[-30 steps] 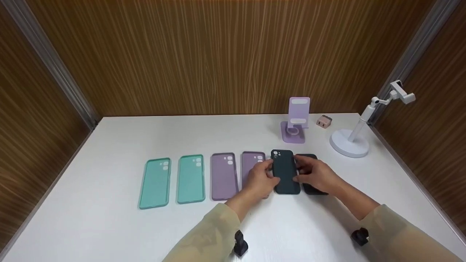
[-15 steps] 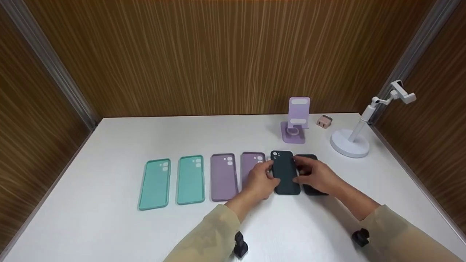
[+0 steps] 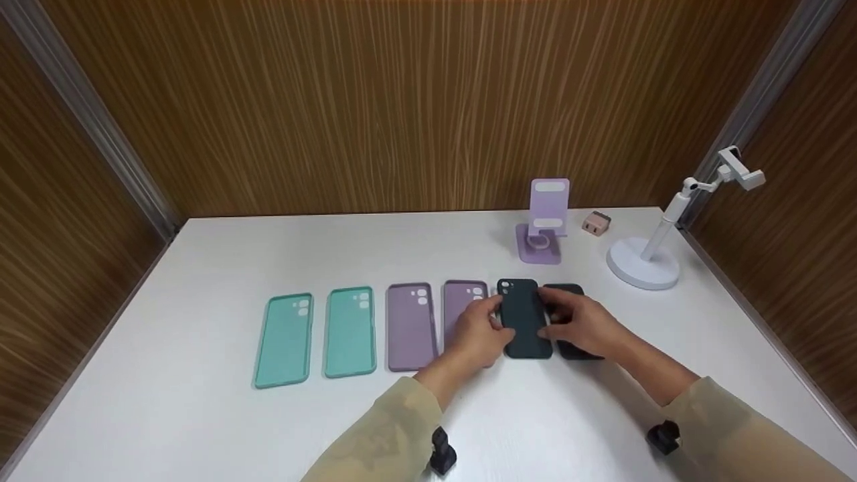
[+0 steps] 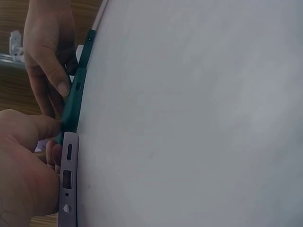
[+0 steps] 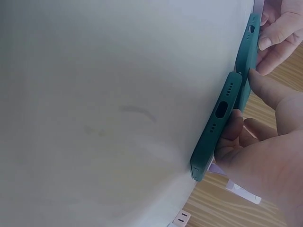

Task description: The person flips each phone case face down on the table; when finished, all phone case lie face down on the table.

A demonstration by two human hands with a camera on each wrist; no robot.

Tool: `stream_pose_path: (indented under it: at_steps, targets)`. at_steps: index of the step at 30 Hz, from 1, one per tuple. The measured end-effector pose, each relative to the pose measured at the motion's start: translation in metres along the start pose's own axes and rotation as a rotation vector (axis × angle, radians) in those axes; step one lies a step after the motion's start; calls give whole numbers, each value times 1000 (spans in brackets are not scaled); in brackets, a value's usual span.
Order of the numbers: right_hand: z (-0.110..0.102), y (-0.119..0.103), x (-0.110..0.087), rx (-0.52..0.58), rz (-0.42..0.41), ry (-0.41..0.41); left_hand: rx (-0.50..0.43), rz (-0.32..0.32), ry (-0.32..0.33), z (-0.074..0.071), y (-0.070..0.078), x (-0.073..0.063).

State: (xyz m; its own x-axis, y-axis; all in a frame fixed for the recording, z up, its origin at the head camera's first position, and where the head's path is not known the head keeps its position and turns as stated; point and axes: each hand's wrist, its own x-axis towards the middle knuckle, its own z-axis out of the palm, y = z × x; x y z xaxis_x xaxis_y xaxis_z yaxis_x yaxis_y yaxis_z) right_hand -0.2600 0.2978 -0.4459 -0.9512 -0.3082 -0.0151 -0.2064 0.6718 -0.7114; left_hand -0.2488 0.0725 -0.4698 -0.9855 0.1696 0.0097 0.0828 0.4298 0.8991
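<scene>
In the head view a dark green phone case [image 3: 526, 325] lies back side up on the white table. My left hand [image 3: 479, 331] holds its left edge, with the thumb at the case's lower part. My right hand [image 3: 582, 325] grips the opposite edge between thumb and fingers. Under and beside the right hand lies a second dark phone case [image 3: 569, 288], partly covered. A purple phone case [image 3: 462, 298] is half hidden behind the left hand. From the right wrist, the second case's bottom edge [image 5: 221, 109] shows close to the fingers.
Left of the hands lie another purple phone case [image 3: 410, 331] and two mint ones, a nearer mint case [image 3: 350, 335] and an outer mint case [image 3: 284, 341]. At the back right stand a purple phone stand [image 3: 549, 207], a pink charger [image 3: 596, 223] and a white stand [image 3: 643, 264].
</scene>
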Motion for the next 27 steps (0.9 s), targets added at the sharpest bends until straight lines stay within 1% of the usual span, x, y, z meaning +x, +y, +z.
stream_pose_path:
  at_steps: [5,6,10,13,15,17,18,21,24,27]
  targets:
    - [0,-1,-1,-5,-11,-6,-18,16,-5,0,1,0]
    - [0,-1,-1,-7,-11,-7,-25,10,-7,0,1,0]
    - [1,0,0,-15,-4,-6,-64,-31,-21,0,3,0]
    - [1,1,0,-23,2,-3,-115,-75,-35,-2,7,-1]
    - [1,1,0,-31,8,-4,-148,-91,-44,-5,11,-3]
    - [1,1,1,-38,14,-6,-161,-76,-46,-9,16,-6]
    - [1,1,1,-40,19,-7,-160,-58,-48,-12,18,-7]
    - [-1,-1,0,-34,27,-6,-145,20,-45,-22,23,-11]
    - [-2,-2,-1,-20,31,9,-124,106,-34,-38,23,-15]
    - [-2,-5,-3,-2,26,34,-108,165,-16,-56,20,-21]
